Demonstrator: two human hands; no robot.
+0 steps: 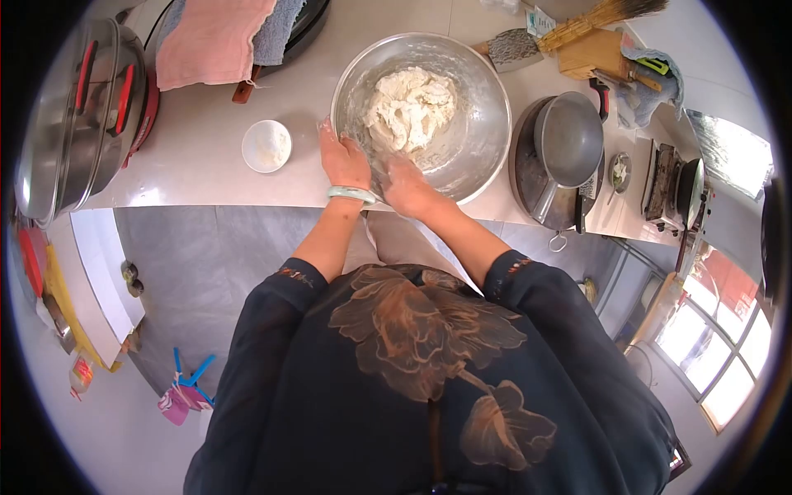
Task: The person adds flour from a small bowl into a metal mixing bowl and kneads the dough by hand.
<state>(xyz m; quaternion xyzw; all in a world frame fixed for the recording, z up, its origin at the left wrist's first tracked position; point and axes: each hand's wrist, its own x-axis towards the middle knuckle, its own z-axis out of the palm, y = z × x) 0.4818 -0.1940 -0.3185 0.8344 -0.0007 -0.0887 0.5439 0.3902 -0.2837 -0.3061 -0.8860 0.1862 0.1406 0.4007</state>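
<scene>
A large metal mixing bowl [487,124] stands at the counter's front edge, with a lump of shaggy, floury dough [411,107] inside. On the bowl's near left side, my left hand [344,161] grips the rim; a pale bangle [352,195] circles that wrist. My right hand [404,186] reaches over the near rim into the bowl, just below the dough. Its fingers are smeared by motion, so their closure is unclear. Left of the bowl sits a small white bowl [266,146] with a little pale residue in it.
A steel steamer pot [74,124] stands far left. Pink cloth [210,41] hangs at the back. To the right are a frying pan [569,136] on a dark round board, a small dish [620,172], a gas stove [664,181], a straw brush [602,21] and a cleaver [513,49].
</scene>
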